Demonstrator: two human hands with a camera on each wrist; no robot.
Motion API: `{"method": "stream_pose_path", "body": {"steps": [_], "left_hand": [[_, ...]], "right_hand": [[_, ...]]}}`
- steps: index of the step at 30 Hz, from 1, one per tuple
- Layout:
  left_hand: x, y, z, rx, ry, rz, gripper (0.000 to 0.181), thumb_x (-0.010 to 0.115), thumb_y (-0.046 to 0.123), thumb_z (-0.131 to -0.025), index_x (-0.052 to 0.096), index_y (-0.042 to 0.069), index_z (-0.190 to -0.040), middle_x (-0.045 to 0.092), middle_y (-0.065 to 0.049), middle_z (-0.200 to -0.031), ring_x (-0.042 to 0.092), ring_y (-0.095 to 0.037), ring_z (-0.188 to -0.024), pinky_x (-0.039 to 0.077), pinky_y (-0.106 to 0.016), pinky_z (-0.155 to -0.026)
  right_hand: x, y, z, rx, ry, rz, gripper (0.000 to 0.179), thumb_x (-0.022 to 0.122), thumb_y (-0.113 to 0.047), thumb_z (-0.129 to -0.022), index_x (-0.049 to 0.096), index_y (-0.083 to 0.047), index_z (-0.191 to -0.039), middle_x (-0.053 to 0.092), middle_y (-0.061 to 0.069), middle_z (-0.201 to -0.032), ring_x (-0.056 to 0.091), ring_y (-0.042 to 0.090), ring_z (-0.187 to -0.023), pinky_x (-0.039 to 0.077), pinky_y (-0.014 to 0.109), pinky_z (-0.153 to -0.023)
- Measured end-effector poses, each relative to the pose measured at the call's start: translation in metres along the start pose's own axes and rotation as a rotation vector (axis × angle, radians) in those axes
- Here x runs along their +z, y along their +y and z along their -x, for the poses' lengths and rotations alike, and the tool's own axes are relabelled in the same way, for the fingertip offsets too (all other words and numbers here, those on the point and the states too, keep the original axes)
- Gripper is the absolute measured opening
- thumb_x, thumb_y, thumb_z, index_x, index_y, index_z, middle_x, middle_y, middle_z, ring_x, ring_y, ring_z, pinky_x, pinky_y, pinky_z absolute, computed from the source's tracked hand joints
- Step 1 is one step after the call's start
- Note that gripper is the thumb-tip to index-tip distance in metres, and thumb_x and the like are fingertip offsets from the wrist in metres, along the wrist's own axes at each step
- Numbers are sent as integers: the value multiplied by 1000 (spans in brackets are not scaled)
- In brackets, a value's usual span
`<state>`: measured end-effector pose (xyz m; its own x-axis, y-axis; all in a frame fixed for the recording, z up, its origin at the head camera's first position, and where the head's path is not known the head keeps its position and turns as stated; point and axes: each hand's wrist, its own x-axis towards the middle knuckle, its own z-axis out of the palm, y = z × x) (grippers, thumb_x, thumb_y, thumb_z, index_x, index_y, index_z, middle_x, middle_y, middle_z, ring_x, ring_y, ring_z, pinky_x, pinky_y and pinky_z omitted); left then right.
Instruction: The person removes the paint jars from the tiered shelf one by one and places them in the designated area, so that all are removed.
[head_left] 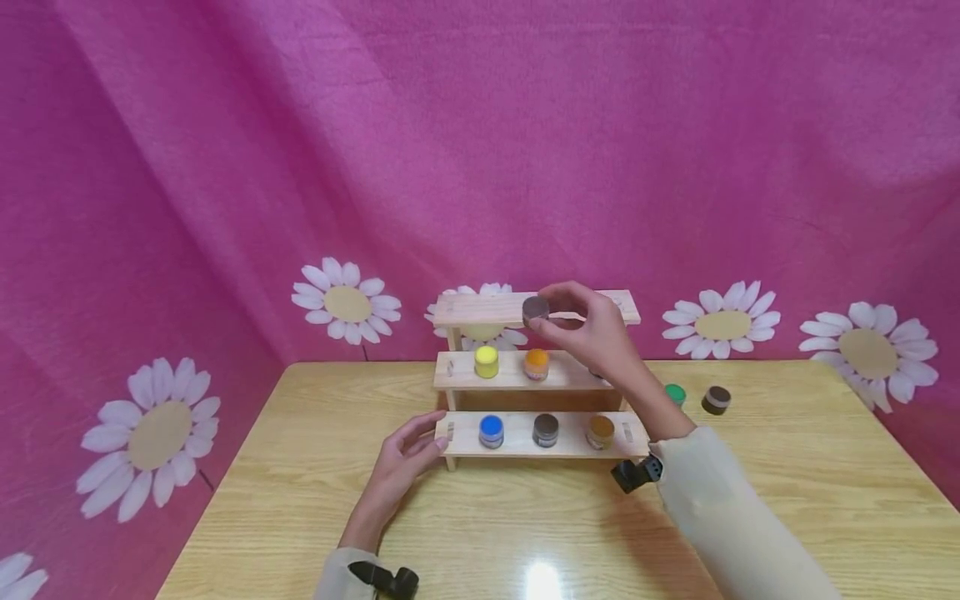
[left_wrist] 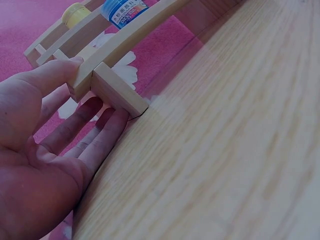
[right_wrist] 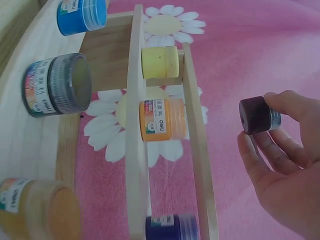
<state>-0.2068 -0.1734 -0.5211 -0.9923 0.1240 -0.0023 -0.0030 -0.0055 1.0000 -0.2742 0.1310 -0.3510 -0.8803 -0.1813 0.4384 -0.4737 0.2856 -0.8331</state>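
A three-step wooden rack [head_left: 510,450] stands on the table with small paint jars on its lower two steps. My left hand [head_left: 405,457] holds the rack's lowest step at its left end, thumb on top and fingers by the leg [left_wrist: 120,90]. Between thumb and fingertips, my right hand [head_left: 592,329] pinches a dark paint jar [right_wrist: 255,115] by the top step; in the right wrist view it hangs clear of the wood. Blue [head_left: 491,431], dark grey [head_left: 546,430] and ochre [head_left: 600,432] jars line the lowest step. Yellow [head_left: 487,362], orange [head_left: 536,364] and dark blue [right_wrist: 171,227] ones sit on the middle step.
Right of the rack, a green-lidded jar [head_left: 676,394] and a dark brown jar [head_left: 716,400] stand on the wooden table [head_left: 525,525]. A pink cloth with white daisies [head_left: 480,167] hangs close behind the rack and along the left side.
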Motion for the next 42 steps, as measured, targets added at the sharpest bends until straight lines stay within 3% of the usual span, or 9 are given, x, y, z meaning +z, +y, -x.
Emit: {"method": "stream_pose_path", "body": {"steps": [11,21,27,33,42], "left_hand": [[-1,-3,-1,11,-5,-20,49,74,20,-97,59,13,-143,54,-13,-147,57,-32,-130,57,-36,-96],[-1,-1,-2,31,-16,-8,48,74,19,-97,59,10,-142,53,-16,-148,56,-34,-131,57,-36,-96],[-1,-2,-2,21,-14,-3,48,74,18,-97,60,11,-142,53,-15,-148,57,-33,-130,58,-35,-95],[-1,-1,-3,30,-13,15,47,73,15,-97,60,9,-142,53,-16,-148,57,-33,-130,57,-35,-96],[-1,-1,-2,19,-14,13,48,74,16,-96,60,9,-141,54,-15,-148,57,-33,-130,57,-34,-97]], "right_hand": [[-23,10,37,-23,63,-41,37,81,-3,-88,66,2,-121,68,15,-111,68,18,-105,56,25,-94],[-39,23,69,-48,92,-85,35,79,2,-87,66,3,-120,66,18,-110,65,16,-99,57,26,-92],[-53,32,88,-33,145,-71,37,77,5,-87,65,5,-123,66,10,-111,64,12,-101,57,23,-91],[-66,43,100,-25,198,-77,36,76,9,-87,64,10,-121,69,6,-109,66,11,-102,57,22,-91],[-86,54,109,-4,255,1,37,75,7,-89,64,8,-124,67,2,-113,65,9,-103,55,17,-90]]}}
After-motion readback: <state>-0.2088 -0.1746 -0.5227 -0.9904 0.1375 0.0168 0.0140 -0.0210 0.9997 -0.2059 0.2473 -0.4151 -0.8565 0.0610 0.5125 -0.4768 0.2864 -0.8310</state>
